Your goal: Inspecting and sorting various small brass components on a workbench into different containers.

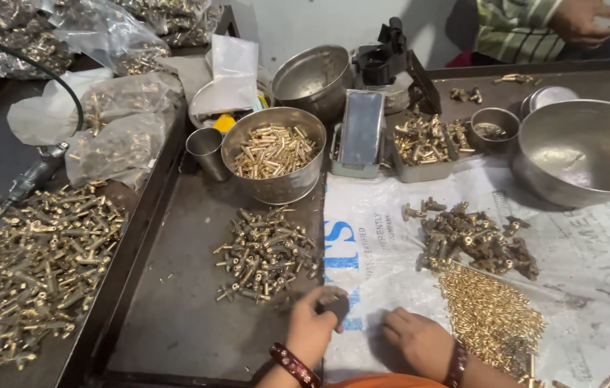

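At the far left, a broad heap of dull brass T-shaped fittings (31, 266) was spread over the dark side bench, with a grey pneumatic hand tool (31, 176) and clear plastic bags of brass parts (114, 136) lying beyond it. On the dark metal tray (175, 316), a smaller pile of short brass fittings (265, 253) was seen, and behind it a round steel bowl filled with bright brass tubes (274, 151), with a small steel cup (206, 149) set just beside it. The left hand (312, 323), marked by a red bangle at the wrist, was held at the tray's right edge, just below the smaller pile; its fingers were curled loosely inward, and whether anything was gripped could not be told. The right hand (418, 338) was laid palm-down and flat on the white printed woven sack (592, 251), nothing being held. Just right of that hand, a spread of tiny golden brass pins (492, 312) was found, and above it a mound of darker brass valve bodies (474, 241). A large empty steel basin (585, 151) was placed at the right, and another person's striped sleeve (517, 25) was visible at the top right.
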